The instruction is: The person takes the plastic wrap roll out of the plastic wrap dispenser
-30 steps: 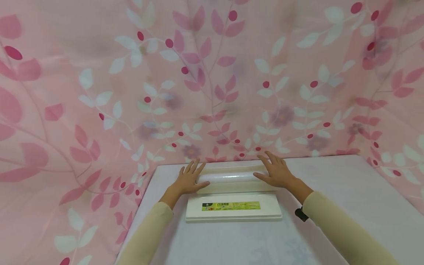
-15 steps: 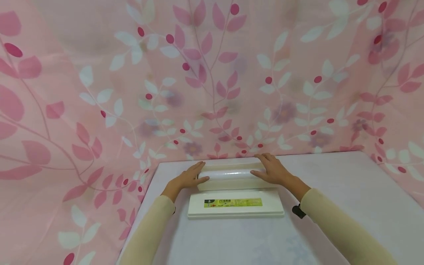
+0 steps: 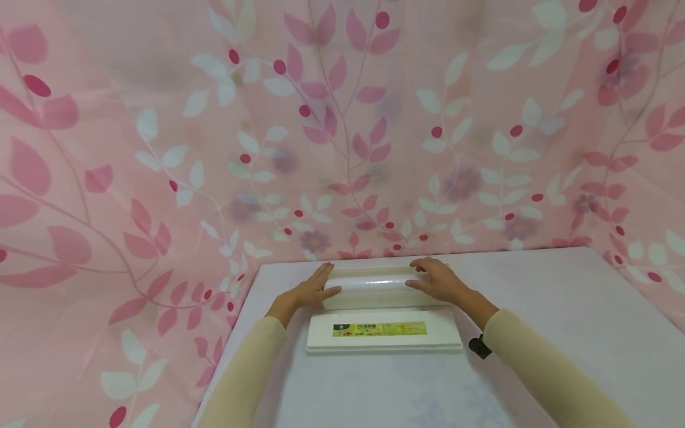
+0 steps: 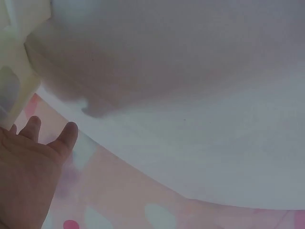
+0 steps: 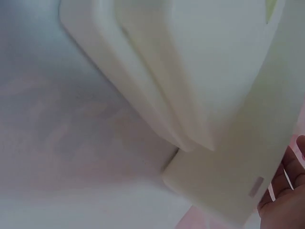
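In the head view, a long off-white box (image 3: 387,300) lies near the table's back edge, with a shiny roll of cling film (image 3: 371,283) in it. My left hand (image 3: 310,290) is at the box's left end, thumb reaching toward the roll. At the right end is my right hand (image 3: 441,280), its thumb overlapping the roll and its fingers lightly bent above the far side. The left wrist view shows straight fingers beside the box end (image 4: 19,62). Loosely bent fingers appear behind the box's slotted end (image 5: 205,186) in the right wrist view.
A white lid (image 3: 321,342) with a green and yellow label (image 3: 380,329) lies just in front of the box. The pale cloth-covered table (image 3: 524,297) ends against a pink leaf-patterned curtain (image 3: 374,196). Something black (image 3: 480,348) sits at my right wrist.
Both hands have drawn in: the spread left fingers came together at the box's left end, and the right fingers lowered and bent toward the roll. Box and lid look unmoved.
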`<state>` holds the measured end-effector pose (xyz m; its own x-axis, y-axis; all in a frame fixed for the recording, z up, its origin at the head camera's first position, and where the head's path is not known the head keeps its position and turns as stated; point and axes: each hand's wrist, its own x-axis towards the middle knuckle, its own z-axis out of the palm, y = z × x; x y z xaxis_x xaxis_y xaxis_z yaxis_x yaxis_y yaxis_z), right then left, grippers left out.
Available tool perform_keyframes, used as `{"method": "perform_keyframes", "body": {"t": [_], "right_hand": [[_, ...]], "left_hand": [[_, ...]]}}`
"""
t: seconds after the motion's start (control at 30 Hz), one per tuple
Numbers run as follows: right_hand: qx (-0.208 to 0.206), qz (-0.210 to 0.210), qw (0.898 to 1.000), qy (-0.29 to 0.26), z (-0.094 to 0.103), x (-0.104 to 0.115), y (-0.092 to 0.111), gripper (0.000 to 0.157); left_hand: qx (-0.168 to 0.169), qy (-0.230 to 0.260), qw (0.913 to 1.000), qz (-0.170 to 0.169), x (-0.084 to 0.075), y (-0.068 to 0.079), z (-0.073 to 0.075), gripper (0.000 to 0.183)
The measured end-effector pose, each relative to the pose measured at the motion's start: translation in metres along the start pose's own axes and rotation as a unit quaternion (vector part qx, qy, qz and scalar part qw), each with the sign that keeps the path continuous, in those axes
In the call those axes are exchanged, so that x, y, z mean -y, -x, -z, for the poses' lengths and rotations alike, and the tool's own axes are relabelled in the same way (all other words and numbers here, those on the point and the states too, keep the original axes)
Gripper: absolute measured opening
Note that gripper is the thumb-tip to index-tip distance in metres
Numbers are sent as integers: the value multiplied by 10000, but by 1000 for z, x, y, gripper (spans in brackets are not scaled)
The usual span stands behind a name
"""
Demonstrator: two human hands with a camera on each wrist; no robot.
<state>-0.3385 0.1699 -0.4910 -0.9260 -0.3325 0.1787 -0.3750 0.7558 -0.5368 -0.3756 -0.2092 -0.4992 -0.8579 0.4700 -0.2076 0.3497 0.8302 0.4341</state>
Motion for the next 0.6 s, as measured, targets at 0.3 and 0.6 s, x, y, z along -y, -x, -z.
{"method": "perform_keyframes", "body": {"t": [0.3, 0.6], "right_hand": [[111, -295, 9990, -330, -4, -8, 0, 61], [240, -503, 9964, -632, -4, -7, -5, 64]], "left_hand": [[-74, 36, 9997, -215, -6, -2, -2, 89], [-116, -141, 9997, -176, -2, 0, 0, 89]]}}
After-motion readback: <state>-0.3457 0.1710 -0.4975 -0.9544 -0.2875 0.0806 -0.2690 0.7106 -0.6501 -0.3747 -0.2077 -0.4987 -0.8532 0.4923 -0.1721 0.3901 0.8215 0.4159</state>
